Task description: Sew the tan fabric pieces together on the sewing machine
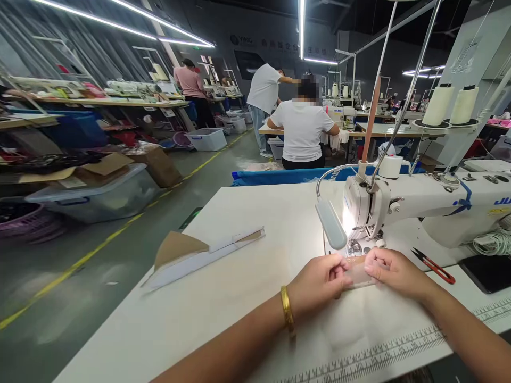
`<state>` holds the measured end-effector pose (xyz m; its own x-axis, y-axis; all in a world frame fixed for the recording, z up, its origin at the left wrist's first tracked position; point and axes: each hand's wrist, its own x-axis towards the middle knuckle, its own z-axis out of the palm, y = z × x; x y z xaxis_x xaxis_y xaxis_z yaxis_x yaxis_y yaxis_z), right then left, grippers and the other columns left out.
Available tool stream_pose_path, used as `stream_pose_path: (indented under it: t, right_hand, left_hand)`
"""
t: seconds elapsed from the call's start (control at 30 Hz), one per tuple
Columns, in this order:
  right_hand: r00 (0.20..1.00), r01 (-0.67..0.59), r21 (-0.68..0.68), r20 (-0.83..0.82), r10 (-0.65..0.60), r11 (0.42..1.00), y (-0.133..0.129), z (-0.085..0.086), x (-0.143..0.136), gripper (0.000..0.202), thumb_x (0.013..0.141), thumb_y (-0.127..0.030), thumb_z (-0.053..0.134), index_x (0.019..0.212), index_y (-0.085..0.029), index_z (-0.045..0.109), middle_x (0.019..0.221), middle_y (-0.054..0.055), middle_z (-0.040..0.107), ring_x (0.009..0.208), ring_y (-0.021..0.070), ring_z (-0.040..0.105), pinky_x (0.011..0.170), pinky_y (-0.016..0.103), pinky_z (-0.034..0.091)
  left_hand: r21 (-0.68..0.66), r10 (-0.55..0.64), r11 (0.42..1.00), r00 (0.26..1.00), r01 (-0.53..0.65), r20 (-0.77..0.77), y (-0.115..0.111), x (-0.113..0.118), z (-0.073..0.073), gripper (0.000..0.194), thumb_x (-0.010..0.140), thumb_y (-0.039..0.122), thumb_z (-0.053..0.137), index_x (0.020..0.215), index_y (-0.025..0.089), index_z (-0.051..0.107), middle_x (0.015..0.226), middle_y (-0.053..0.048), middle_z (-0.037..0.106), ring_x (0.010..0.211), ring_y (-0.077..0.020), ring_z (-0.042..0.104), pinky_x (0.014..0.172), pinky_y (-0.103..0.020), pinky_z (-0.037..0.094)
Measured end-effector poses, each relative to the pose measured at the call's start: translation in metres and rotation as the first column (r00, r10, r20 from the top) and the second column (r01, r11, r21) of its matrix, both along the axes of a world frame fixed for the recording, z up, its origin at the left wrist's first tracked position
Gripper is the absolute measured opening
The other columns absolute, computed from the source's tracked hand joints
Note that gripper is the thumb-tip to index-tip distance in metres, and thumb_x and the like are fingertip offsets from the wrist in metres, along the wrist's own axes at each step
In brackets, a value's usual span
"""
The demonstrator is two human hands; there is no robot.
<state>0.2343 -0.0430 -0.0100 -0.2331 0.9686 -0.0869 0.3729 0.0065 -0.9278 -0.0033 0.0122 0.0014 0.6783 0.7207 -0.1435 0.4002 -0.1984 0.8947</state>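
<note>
A pale sheer piece (358, 277) lies between the two hands, over the white table (275, 319), just below the needle area of the sewing machine (361, 205). Its long axis runs roughly from nine to three o'clock. The left hand (325, 276) pinches its nine o'clock end between thumb and fingers; the right hand (393, 271) does the same at three o'clock. Both ends are hidden under the fingertips, and whether the piece is folded or layered is hard to make out. A brownish band shows along its upper edge.

From the piece, the grey lamp (331, 223) stands at eleven o'clock; its glare washes out part of the machine head. Red-handled snips (435, 267) lie at three o'clock, blades towards ten. Beyond them, a dark flat object (487, 274) is cut off by the frame, as is the machine's far end. The right forearm covers part of the printed ruler (383, 355).
</note>
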Motion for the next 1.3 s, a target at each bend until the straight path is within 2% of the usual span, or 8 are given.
stream_pose_path:
  t: [0.2, 0.67, 0.83, 0.93, 1.03, 1.1, 1.2, 1.3]
  right_hand:
    - [0.987, 0.145, 0.045, -0.071, -0.142, 0.988, -0.001, -0.010, 0.003, 0.041, 0.096, -0.064, 0.059, 0.092, -0.023, 0.058, 0.082, 0.000, 0.061, 0.073, 0.0178, 0.058, 0.070, 0.030, 0.048]
    - [0.963, 0.268, 0.148, 0.001, -0.271, 0.952, 0.004, -0.019, 0.002, 0.032, 0.098, -0.053, 0.056, 0.085, -0.024, 0.056, 0.075, -0.002, 0.055, 0.071, 0.0176, 0.053, 0.065, 0.028, 0.043]
    - [0.954, 0.258, 0.199, 0.102, -0.281, 0.946, 0.003, -0.016, 0.000, 0.028, 0.099, -0.047, 0.053, 0.084, -0.024, 0.055, 0.076, -0.001, 0.059, 0.073, 0.0187, 0.057, 0.065, 0.028, 0.044]
    - [0.942, 0.220, 0.241, 0.200, -0.270, 0.945, 0.003, -0.016, -0.001, 0.018, 0.092, -0.041, 0.062, 0.087, -0.024, 0.058, 0.084, 0.000, 0.065, 0.080, 0.0211, 0.062, 0.071, 0.030, 0.049]
    - [0.903, 0.207, 0.308, 0.305, -0.302, 0.929, 0.007, -0.017, 0.002, 0.013, 0.090, -0.034, 0.060, 0.083, -0.024, 0.057, 0.088, 0.002, 0.064, 0.086, 0.0236, 0.061, 0.077, 0.034, 0.048]
    - [0.866, 0.218, 0.351, 0.360, -0.346, 0.911, 0.009, -0.016, 0.006, 0.014, 0.092, -0.034, 0.055, 0.081, -0.025, 0.054, 0.087, 0.003, 0.061, 0.085, 0.0248, 0.059, 0.078, 0.036, 0.047]
    - [0.822, 0.229, 0.383, 0.417, -0.388, 0.895, 0.006, -0.012, 0.013, 0.013, 0.091, -0.037, 0.058, 0.085, -0.025, 0.055, 0.092, 0.005, 0.061, 0.089, 0.0274, 0.058, 0.080, 0.039, 0.047]
    - [0.801, 0.211, 0.377, 0.461, -0.380, 0.902, -0.003, -0.007, 0.017, 0.014, 0.088, -0.038, 0.063, 0.091, -0.025, 0.057, 0.100, 0.007, 0.063, 0.096, 0.0295, 0.059, 0.083, 0.041, 0.048]
  left_hand:
    - [0.055, 0.065, 0.996, 0.998, -0.064, -0.013, 0.001, -0.002, 0.003, 0.030, 0.086, 0.045, 0.053, 0.070, 0.020, 0.057, 0.068, 0.002, 0.056, 0.067, -0.0165, 0.051, 0.063, -0.028, 0.039]
    - [0.050, 0.180, 0.982, 0.983, -0.181, 0.033, -0.001, -0.009, 0.004, 0.028, 0.085, 0.040, 0.052, 0.066, 0.021, 0.056, 0.064, 0.002, 0.051, 0.063, -0.0169, 0.048, 0.059, -0.028, 0.039]
    - [0.184, 0.159, 0.970, 0.987, -0.156, -0.001, 0.000, -0.008, 0.001, 0.028, 0.090, 0.035, 0.048, 0.067, 0.021, 0.054, 0.068, 0.001, 0.054, 0.066, -0.0174, 0.051, 0.063, -0.029, 0.042]
    - [0.383, 0.147, 0.918, 0.986, -0.107, -0.079, 0.003, -0.009, -0.003, 0.029, 0.096, 0.031, 0.044, 0.070, 0.021, 0.052, 0.074, -0.002, 0.059, 0.073, -0.0205, 0.055, 0.069, -0.033, 0.045]
    - [0.654, 0.180, 0.756, 0.969, -0.027, -0.168, 0.003, -0.010, -0.003, 0.019, 0.094, 0.017, 0.044, 0.090, 0.019, 0.063, 0.093, -0.008, 0.067, 0.087, -0.0264, 0.059, 0.079, -0.041, 0.049]
    - [0.730, 0.091, 0.673, 0.966, 0.121, -0.244, 0.000, -0.009, 0.000, 0.025, 0.091, 0.011, 0.049, 0.107, 0.019, 0.066, 0.108, -0.011, 0.068, 0.094, -0.0277, 0.060, 0.086, -0.045, 0.050]
    - [0.645, -0.088, 0.686, 0.919, 0.336, -0.385, -0.012, -0.004, 0.008, 0.022, 0.089, 0.019, 0.068, 0.111, 0.021, 0.067, 0.121, -0.009, 0.067, 0.103, -0.0285, 0.061, 0.091, -0.045, 0.052]
    - [0.548, -0.053, 0.748, 0.857, 0.374, -0.513, -0.027, 0.000, 0.017, 0.037, 0.081, 0.040, 0.085, 0.106, 0.018, 0.069, 0.119, -0.010, 0.067, 0.106, -0.0324, 0.061, 0.090, -0.046, 0.054]
